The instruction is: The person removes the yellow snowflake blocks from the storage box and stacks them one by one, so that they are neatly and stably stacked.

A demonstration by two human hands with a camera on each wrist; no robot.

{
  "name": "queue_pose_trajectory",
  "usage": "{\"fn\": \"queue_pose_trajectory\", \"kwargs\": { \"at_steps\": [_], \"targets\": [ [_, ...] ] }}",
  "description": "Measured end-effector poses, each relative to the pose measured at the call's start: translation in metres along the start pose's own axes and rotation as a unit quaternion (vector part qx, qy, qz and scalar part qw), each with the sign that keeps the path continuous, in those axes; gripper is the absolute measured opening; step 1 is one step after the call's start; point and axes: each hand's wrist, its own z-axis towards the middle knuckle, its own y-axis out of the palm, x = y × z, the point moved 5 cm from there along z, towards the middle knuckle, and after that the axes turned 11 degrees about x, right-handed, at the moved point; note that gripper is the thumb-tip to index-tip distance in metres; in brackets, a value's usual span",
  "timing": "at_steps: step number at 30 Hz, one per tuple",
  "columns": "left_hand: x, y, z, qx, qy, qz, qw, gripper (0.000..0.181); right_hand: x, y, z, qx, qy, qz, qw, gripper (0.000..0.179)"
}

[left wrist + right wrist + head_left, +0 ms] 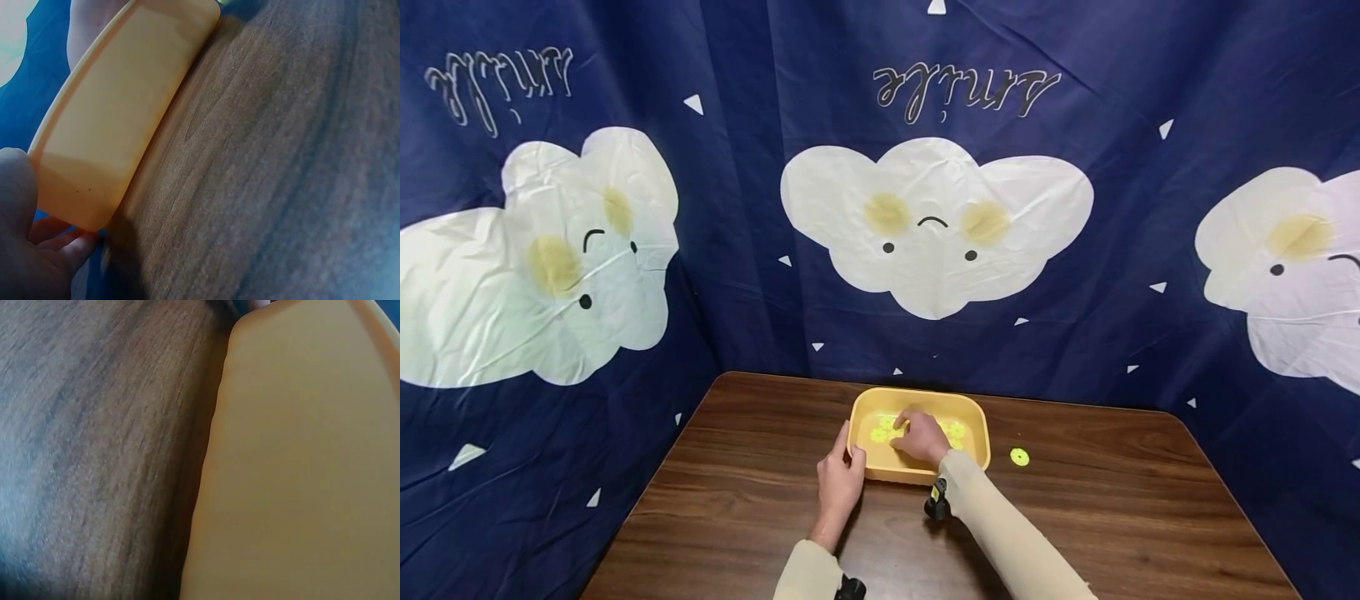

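Observation:
A yellow plastic bin [917,475] stands on the table with several neon-yellow discs [878,435] lying in it. My left hand [840,482] grips the bin's near left corner, the thumb at the front wall and the fingers along the left side; the left wrist view shows this hand [31,231] around the corner. Over the bin's front rim reaches my right hand [921,437]. Its thumb and forefinger are curved apart just above the discs at the left. In the right wrist view the bin's front wall [300,456] hides the right fingers.
One loose neon-yellow disc [1019,457] with a hole lies on the brown wooden table [1097,492], right of the bin. A blue curtain [737,275] with white cloud prints hangs behind and at both sides of the table.

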Motion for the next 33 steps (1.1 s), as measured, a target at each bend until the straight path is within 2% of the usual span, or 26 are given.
{"fn": "queue_pose_trajectory", "kwargs": {
  "at_steps": [11,17,26,33],
  "targets": [
    [0.0013,0.0019,0.0001,-0.003,-0.001,-0.002,1.0,0.049,0.003,0.0027,0.0016,-0.018,0.01,-0.017,0.9997,0.025],
    [-0.0006,0.0005,-0.0004,0.001,-0.001,0.0,1.0,0.049,-0.0008,0.0018,0.0012,-0.031,-0.002,-0.015,0.9994,0.025],
    [-0.0041,0.0021,-0.0019,-0.014,-0.008,0.005,0.9999,0.05,-0.0008,0.002,0.0001,-0.026,0.0,-0.034,0.9991,0.027],
    [-0.0026,0.0008,-0.0005,0.004,0.006,0.003,1.0,0.049,-0.0041,0.002,0.0002,-0.025,-0.004,-0.052,0.9983,0.03]
  ]
}}
